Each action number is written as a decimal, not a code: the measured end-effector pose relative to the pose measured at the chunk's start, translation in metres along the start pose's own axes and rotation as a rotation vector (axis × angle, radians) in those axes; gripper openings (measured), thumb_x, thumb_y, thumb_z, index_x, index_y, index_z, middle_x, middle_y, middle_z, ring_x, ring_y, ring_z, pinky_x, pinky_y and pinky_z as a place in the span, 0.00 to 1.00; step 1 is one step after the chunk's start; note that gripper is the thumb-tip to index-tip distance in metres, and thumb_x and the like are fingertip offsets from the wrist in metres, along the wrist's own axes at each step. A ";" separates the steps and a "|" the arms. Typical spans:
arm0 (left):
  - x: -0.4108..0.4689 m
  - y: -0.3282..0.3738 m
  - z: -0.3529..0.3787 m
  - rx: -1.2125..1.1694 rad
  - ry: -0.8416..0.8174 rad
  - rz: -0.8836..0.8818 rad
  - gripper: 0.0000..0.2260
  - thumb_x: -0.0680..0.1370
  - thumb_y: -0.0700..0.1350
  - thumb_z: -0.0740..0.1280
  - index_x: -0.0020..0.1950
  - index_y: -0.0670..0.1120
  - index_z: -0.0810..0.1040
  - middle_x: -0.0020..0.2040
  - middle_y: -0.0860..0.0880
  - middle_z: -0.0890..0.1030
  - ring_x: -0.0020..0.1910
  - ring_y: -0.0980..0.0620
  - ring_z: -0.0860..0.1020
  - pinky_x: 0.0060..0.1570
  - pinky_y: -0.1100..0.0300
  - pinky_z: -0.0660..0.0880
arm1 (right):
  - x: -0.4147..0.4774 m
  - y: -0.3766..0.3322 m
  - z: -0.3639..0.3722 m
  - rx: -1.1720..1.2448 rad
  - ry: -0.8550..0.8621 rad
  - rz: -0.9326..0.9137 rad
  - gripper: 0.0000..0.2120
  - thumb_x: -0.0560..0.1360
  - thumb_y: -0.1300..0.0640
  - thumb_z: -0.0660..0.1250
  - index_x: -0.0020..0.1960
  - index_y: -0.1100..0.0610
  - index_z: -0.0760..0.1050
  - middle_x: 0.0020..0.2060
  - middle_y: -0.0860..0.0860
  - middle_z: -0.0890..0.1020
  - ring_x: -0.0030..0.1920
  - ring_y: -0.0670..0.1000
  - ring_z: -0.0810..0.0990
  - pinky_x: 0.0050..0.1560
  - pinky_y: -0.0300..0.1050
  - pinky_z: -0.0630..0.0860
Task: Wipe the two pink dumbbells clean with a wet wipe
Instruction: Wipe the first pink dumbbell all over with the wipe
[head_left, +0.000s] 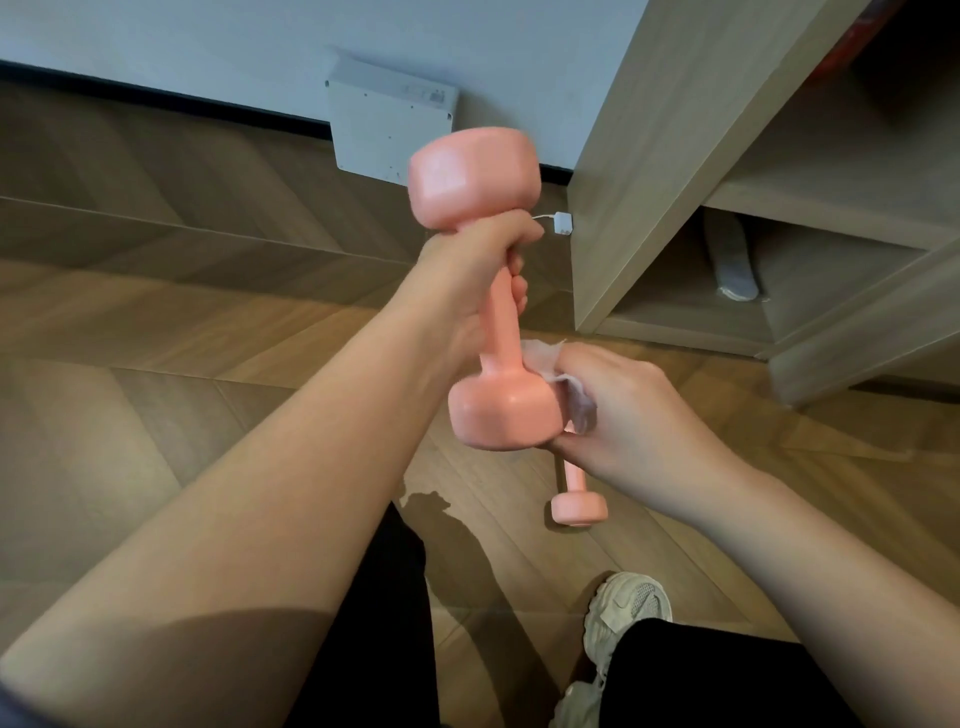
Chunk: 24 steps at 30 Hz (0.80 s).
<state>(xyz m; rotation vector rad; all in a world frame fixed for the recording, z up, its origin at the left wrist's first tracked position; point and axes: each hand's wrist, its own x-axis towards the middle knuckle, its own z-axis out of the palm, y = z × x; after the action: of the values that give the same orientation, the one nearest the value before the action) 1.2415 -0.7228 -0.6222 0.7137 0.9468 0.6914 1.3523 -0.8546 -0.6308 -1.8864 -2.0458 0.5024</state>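
A left hand (467, 270) grips one pink dumbbell (485, 312) by its handle while the right hand (618, 410) presses a wet wipe (561, 379) around its lower head, best turned steadily; the second dumbbell (577, 501) lies on the floor (156, 312).

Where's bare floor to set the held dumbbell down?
Free: wood floor left of the left hand, out to the baseboard; also the strip between floor dumbbell and shelf unit. Crowded: around the floor dumbbell and shoes.

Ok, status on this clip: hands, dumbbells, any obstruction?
Left hand grips raised dumbbell by its handle. Right hand presses wet wipe on its lower head. Second dumbbell on floor. Nothing obstructing.
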 end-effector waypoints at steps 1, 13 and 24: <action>0.000 0.003 -0.002 -0.018 -0.092 -0.013 0.07 0.74 0.38 0.68 0.37 0.45 0.74 0.27 0.49 0.72 0.25 0.53 0.70 0.29 0.62 0.71 | 0.000 0.001 -0.002 0.068 0.019 -0.007 0.18 0.71 0.54 0.75 0.60 0.53 0.78 0.50 0.46 0.82 0.50 0.45 0.80 0.50 0.42 0.75; -0.007 0.011 0.000 -0.188 -0.399 0.038 0.17 0.79 0.43 0.59 0.31 0.49 0.62 0.20 0.54 0.62 0.17 0.57 0.59 0.19 0.65 0.61 | -0.004 -0.001 -0.015 0.238 0.113 0.103 0.22 0.67 0.51 0.78 0.55 0.59 0.78 0.48 0.50 0.82 0.47 0.49 0.79 0.46 0.50 0.77; -0.010 -0.003 0.007 -0.037 -0.246 0.133 0.15 0.77 0.41 0.63 0.31 0.47 0.65 0.21 0.52 0.63 0.19 0.53 0.60 0.22 0.64 0.62 | 0.004 0.004 -0.007 -0.104 0.005 -0.033 0.12 0.70 0.56 0.72 0.51 0.53 0.73 0.41 0.41 0.71 0.42 0.45 0.73 0.38 0.37 0.70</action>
<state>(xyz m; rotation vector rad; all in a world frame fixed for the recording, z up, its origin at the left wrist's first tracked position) 1.2441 -0.7335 -0.6174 0.8134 0.6644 0.7171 1.3585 -0.8500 -0.6265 -1.9057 -2.1342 0.3897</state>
